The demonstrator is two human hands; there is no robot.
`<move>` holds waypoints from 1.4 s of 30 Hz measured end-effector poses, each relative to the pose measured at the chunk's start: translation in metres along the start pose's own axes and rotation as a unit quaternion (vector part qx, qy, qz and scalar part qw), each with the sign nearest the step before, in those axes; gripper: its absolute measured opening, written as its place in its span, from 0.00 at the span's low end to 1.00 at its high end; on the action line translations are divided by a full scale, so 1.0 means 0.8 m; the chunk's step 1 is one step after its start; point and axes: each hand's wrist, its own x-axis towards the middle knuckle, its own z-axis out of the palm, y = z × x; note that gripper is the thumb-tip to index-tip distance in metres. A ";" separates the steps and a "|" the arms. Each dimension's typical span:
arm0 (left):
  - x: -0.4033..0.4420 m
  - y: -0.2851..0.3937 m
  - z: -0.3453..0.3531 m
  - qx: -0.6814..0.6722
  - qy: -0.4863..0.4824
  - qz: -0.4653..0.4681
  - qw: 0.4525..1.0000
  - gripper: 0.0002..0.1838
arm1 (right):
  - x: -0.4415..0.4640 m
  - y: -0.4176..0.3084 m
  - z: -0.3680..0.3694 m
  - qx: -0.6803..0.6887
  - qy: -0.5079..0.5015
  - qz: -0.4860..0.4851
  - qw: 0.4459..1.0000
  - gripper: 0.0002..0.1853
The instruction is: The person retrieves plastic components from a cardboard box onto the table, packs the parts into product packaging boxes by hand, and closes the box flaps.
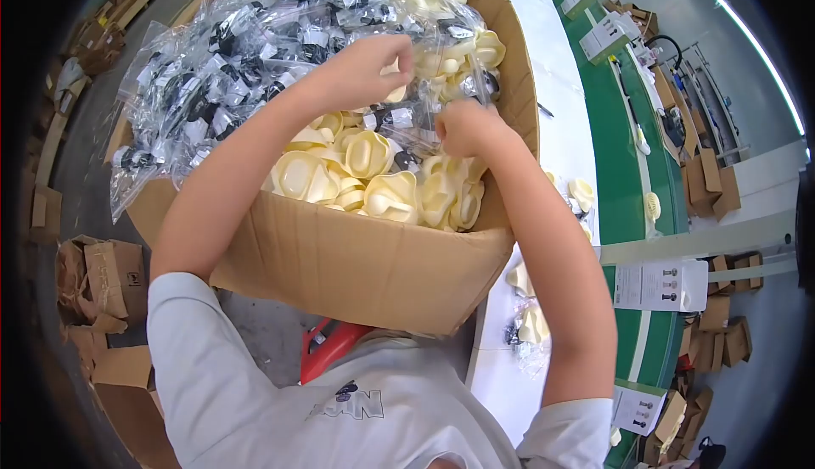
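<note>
A big cardboard box (365,265) holds many clear plastic bags (221,70) with black and white parts, and cream-coloured plastic parts (369,155) near its front. My left hand (369,70) is over the middle of the box, fingers curled toward the thumb; whether it pinches anything is too small to tell. To its right, my right hand (465,128) is closed above the cream parts, beside a clear bag; what its fingers hold is hidden and slightly blurred.
Right of the box runs a white table (556,112) with a pen (545,110) and loose cream parts (533,323). Beyond it is a green conveyor (624,172) carrying printed boxes (660,286). Opened cartons (106,278) stand at the left. A red object (331,350) is below the box.
</note>
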 end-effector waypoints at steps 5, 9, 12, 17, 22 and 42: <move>-0.010 -0.001 0.009 0.047 0.119 0.103 0.986 0.17 | 0.030 -0.025 -0.011 0.021 0.078 0.003 0.997 0.16; 0.003 -0.003 0.002 0.119 0.236 0.157 0.951 0.27 | 0.078 -0.009 0.014 0.037 0.170 0.045 0.984 0.13; 0.003 -0.004 0.000 -0.059 0.141 -0.031 0.988 0.37 | 0.065 0.003 -0.008 0.106 0.207 0.042 0.972 0.10; 0.022 -0.010 0.000 -0.227 0.142 -0.045 0.962 0.36 | 0.024 0.021 -0.048 0.290 0.441 0.004 0.849 0.10; -0.008 0.066 0.009 -0.575 0.077 -0.111 0.807 0.30 | -0.089 -0.020 -0.048 0.596 0.416 -0.132 0.674 0.10; -0.071 0.425 0.313 -0.766 -0.351 -0.096 0.531 0.17 | -0.547 0.000 0.140 0.024 0.563 0.214 0.798 0.17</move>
